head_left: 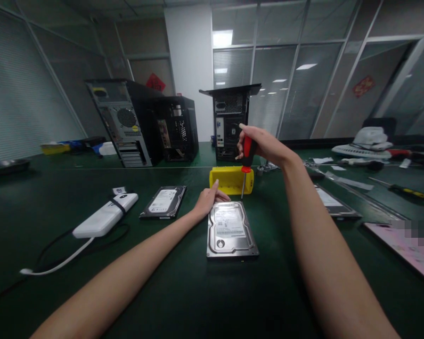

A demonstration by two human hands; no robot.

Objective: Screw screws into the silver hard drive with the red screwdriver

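Note:
A silver hard drive (230, 230) with a white label lies flat on the green table in front of me. My left hand (209, 198) rests at its far left corner, fingers stretched along the far edge and thumb raised. In my right hand (256, 141) is a screwdriver (247, 153) with a red and black handle, held upright with the shaft pointing down. Its tip is by the drive's far right corner; whether it touches a screw I cannot tell. Just behind the drive stands a yellow tray (227, 175), its open side facing me.
A second hard drive (164, 201) and a white power strip (106, 215) lie to the left. Computer cases (127, 120) stand at the back. On the right are another drive (334, 202), a yellow-black screwdriver (406, 189) and a pink flat object (399, 247).

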